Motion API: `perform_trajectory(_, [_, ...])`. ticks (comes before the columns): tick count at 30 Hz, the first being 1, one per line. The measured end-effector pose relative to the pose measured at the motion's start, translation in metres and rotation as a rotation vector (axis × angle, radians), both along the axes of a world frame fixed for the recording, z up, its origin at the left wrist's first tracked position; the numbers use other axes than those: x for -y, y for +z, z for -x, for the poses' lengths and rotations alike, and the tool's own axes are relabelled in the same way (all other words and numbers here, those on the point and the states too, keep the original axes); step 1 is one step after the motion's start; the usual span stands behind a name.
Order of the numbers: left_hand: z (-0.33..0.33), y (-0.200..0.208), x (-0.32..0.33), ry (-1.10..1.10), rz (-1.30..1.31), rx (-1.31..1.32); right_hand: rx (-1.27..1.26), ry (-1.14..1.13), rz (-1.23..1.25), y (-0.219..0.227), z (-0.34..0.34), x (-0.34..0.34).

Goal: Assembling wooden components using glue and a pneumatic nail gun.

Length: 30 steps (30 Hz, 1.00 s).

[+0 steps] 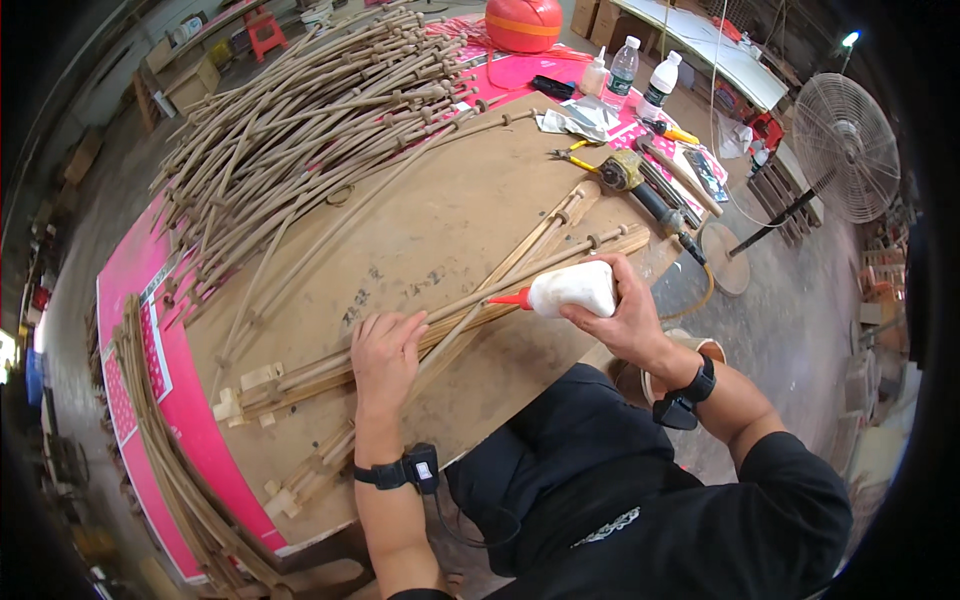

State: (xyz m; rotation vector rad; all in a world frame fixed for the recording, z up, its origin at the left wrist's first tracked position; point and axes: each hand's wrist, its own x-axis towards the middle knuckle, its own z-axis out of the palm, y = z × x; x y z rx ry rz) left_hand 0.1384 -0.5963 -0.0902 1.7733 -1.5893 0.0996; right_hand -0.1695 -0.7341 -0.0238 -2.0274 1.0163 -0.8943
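Observation:
My right hand (635, 320) is wrapped round a white squeeze bottle (575, 290), tipped on its side. Its red nozzle points left, close to a long thin wooden rod (470, 299) with small rings near its far right end. Over the left part of that rod my left hand (385, 355) is closed, its fingers bent onto it. Beneath lie long flat wooden pieces (325, 380), with pale wooden blocks (228, 405) at their left end. Another rod crosses under the first at a slant. Whether the nozzle touches the wood I cannot tell.
A large heap of ringed rods (320, 150) covers the table's far left. Pliers (575, 158), a power tool (640, 190) with a hose, and bottles (622, 70) stand at the far right. Bent strips (160, 430) lie left. A fan (848, 148) stands beyond the table.

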Motion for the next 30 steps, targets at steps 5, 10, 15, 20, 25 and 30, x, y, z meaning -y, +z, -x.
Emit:
perform_trajectory(5, [-0.001,-0.002,-0.001,-0.009,-0.004,0.008,-0.054,0.037,0.053,0.01,-0.005,-0.004])
perform_trajectory(10, [0.0,-0.002,-0.002,-0.019,0.007,0.008,-0.042,0.037,0.077,0.005,-0.003,-0.004])
perform_trajectory(15, [0.004,0.002,0.0,-0.012,0.013,-0.017,-0.063,0.052,0.082,0.005,0.001,-0.008])
perform_trajectory(20, [0.001,0.001,-0.001,0.005,0.002,-0.045,0.058,0.112,-0.206,0.006,0.003,-0.012])
perform_trajectory(25, [-0.003,-0.004,-0.003,-0.009,0.021,0.012,0.212,0.166,-0.439,0.025,-0.018,-0.02])
perform_trajectory(30, [-0.003,-0.009,0.002,-0.103,0.137,-0.074,0.365,0.35,-0.514,0.038,-0.064,-0.031])
